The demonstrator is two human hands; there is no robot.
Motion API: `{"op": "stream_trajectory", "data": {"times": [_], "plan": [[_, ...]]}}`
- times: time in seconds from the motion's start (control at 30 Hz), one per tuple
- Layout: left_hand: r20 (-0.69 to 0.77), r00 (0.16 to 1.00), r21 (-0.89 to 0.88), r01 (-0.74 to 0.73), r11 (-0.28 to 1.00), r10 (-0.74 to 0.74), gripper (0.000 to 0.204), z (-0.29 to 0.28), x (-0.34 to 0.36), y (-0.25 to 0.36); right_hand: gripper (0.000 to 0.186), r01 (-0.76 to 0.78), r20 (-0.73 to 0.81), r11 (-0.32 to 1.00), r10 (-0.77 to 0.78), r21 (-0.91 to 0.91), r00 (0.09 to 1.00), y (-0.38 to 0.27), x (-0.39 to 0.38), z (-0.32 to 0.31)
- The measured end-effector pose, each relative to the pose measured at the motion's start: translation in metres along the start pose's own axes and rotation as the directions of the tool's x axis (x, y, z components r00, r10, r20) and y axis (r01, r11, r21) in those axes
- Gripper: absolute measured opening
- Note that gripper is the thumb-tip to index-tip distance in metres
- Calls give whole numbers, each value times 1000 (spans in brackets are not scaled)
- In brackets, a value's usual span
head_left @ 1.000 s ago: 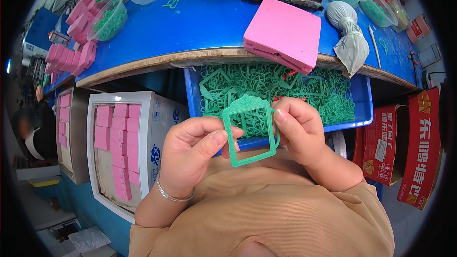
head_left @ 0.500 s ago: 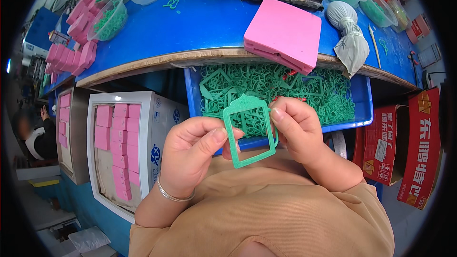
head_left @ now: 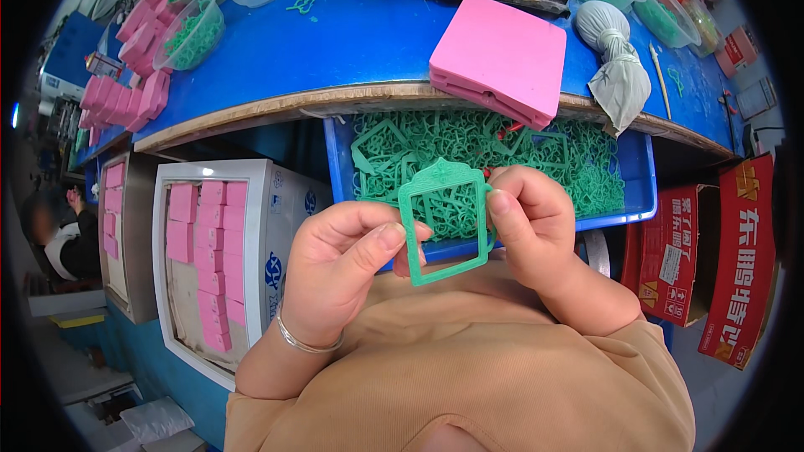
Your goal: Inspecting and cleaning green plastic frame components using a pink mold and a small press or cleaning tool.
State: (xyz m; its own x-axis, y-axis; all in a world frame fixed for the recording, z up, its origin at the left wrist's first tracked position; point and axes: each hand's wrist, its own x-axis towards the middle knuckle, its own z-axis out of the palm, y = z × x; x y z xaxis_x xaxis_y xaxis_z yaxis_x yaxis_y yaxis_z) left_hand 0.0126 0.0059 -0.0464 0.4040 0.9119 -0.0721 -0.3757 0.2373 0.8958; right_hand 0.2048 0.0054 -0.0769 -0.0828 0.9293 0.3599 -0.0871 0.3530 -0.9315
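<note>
A flat green wax-like frame (head_left: 444, 176), with an open rectangle in its middle and a crested top, is held upright in front of me. My left hand (head_left: 347, 255) pinches its left side between thumb and fingers. At its right side my right hand (head_left: 536, 222) is closed, thumb against the edge, where a thin green strip also shows. Behind the frame is a blue bin (head_left: 645, 192), filled with small green pieces (head_left: 578, 163) and some larger frames. Bits of red show by my right fingers; whether I hold them I cannot tell.
A stacked pink block (head_left: 498, 54) overhangs the blue table's (head_left: 335, 54) front edge, beside a tied grey cloth bag (head_left: 615, 59). Clear bowls (head_left: 191, 36) hold green pieces. A white-framed box (head_left: 264, 276) of pink blocks stands left, red cartons (head_left: 737, 264) right. A person sits far left.
The green frame has shifted slightly right and up, turning a little more upright. My right hand has moved slightly right with it; both hands keep their hold.
</note>
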Motion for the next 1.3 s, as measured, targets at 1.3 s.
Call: {"op": "stream_trajectory", "data": {"times": [1.3], "plan": [[31,999,112,-20,993,17,22,1,1,-4,19,-109,-79,992,113,58,990,-3,-2,2]]}}
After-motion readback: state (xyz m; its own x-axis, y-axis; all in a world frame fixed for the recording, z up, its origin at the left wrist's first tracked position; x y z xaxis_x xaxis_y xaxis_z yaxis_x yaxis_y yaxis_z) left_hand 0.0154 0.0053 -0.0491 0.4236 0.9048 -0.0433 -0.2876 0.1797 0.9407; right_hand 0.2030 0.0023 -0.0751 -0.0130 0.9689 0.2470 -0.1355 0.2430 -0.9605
